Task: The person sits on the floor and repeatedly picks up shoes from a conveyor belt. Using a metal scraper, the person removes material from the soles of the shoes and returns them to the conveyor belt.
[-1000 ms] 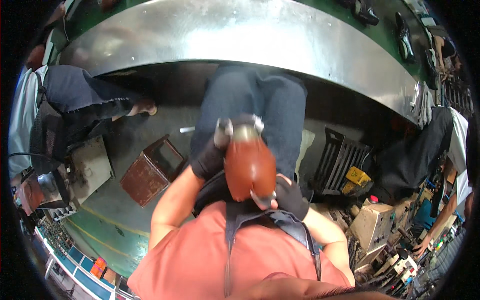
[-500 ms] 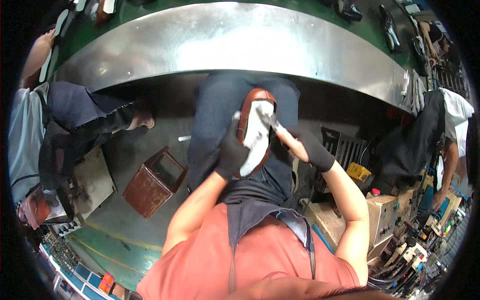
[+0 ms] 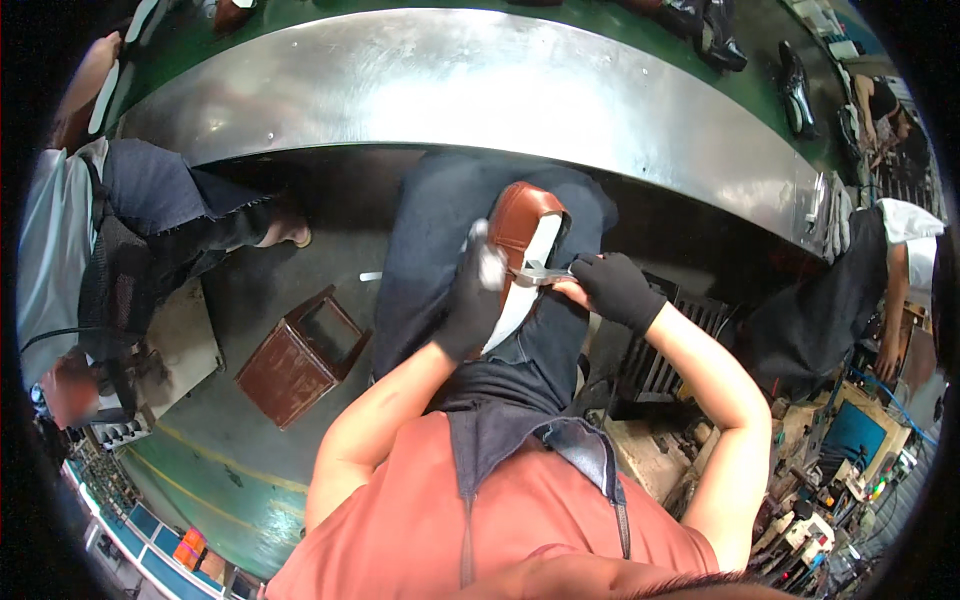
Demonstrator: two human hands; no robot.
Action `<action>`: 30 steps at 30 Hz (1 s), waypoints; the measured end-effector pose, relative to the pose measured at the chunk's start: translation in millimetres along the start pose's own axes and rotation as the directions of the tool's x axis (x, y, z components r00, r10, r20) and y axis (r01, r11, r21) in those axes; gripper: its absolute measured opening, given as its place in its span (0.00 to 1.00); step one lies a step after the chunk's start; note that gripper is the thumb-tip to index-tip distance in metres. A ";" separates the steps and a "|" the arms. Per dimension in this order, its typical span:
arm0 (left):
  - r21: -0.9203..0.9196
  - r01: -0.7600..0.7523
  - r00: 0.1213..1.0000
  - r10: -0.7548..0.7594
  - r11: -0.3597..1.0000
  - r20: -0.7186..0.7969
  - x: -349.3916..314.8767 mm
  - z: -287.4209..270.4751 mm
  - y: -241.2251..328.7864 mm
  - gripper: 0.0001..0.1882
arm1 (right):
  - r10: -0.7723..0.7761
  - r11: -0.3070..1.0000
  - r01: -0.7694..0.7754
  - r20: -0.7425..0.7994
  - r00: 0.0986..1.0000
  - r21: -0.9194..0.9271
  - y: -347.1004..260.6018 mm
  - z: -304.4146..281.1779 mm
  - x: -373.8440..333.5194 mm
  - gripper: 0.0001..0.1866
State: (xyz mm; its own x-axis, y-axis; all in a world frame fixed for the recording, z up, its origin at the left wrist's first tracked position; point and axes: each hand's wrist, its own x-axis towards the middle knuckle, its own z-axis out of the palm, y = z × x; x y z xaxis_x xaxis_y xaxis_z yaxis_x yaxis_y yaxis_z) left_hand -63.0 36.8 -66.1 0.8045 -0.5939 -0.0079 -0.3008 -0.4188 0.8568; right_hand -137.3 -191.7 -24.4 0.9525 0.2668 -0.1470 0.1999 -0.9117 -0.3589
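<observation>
A reddish-brown leather shoe point(image 3: 520, 218) with a white underside lies over my lap, tilted on its side with its toe pointing away from me. My left hand point(image 3: 473, 295), in a black glove with pale fingertips, grips its left side. From the right, my black-gloved right hand point(image 3: 615, 290) is closed round metal pincers point(image 3: 541, 274). The jaws touch the shoe's side edge about midway along. Part of the shoe's heel end is hidden by my left hand.
A curved metal bench edge point(image 3: 450, 90) crosses in front, with dark shoes point(image 3: 720, 35) on the green surface beyond. A brown stool point(image 3: 290, 375) stands at left. Co-workers sit at the left point(image 3: 150, 220) and right point(image 3: 820, 300). Machinery point(image 3: 800, 520) stands at lower right.
The shoe has been rolled so that more of its brown side shows and less of its white underside. My right hand has turned and brought the pincers lower, across the shoe's edge.
</observation>
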 end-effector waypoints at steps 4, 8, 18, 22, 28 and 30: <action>-0.038 0.000 0.997 -0.002 0.999 -0.071 18.9 19.6 5.2 0.29 | 0.021 0.204 -0.759 0.773 0.634 0.618 -1.9 -52.5 -2.0 0.25; 0.031 0.025 0.996 -0.027 0.999 0.085 25.3 8.2 17.1 0.30 | 0.090 0.977 -0.177 0.519 0.850 0.120 -11.6 -96.7 27.0 0.26; -0.152 -0.065 0.950 0.107 0.986 0.292 -62.3 -10.6 -24.2 0.47 | 0.262 0.809 -0.349 0.242 0.934 0.473 -47.4 15.2 -37.8 0.22; -0.650 0.584 0.812 -0.362 0.486 0.458 -97.1 -5.6 -44.1 0.26 | 0.452 0.419 -0.610 0.428 0.783 0.673 -70.3 45.6 -72.0 0.22; -0.482 0.416 0.908 -0.327 0.771 0.261 -64.3 17.4 -28.9 0.26 | 0.418 0.582 -0.605 0.437 0.796 0.543 -82.7 -13.6 -52.8 0.20; -0.478 0.329 0.942 -0.245 0.815 0.229 -69.0 29.3 -43.8 0.27 | 0.319 0.734 -0.405 0.250 0.914 0.545 -99.9 -41.9 -40.2 0.17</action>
State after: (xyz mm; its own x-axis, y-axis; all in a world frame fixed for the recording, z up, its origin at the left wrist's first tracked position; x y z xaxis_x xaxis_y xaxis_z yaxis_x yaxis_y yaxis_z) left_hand -120.4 76.0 -118.2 0.7142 -0.6141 -0.3359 0.2642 -0.2079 0.9418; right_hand -185.9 -124.4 55.9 0.8771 0.0315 -0.4793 -0.3641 -0.6071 -0.7063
